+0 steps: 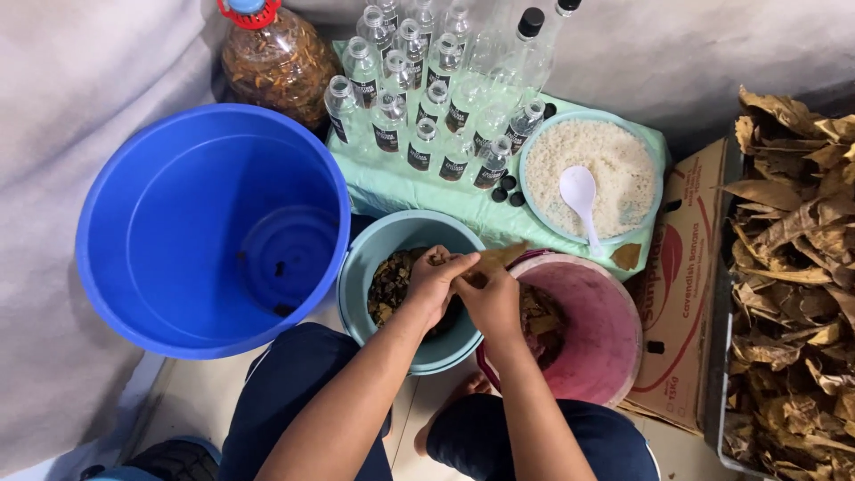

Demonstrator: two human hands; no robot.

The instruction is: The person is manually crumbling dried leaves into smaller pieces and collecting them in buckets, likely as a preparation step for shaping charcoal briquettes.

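Note:
My left hand and my right hand meet over the rims of two small buckets, both closed on a dry brown leaf that sticks out to the upper right. Under the left hand stands a teal bucket holding torn leaf pieces. A pink bucket with more leaf pieces sits under the right hand.
A big blue bucket stands at left. Behind are several clear small bottles, a large bottle of brown material, and a teal bowl of white grains with a white spoon. A cardboard box and dry leaves fill the right.

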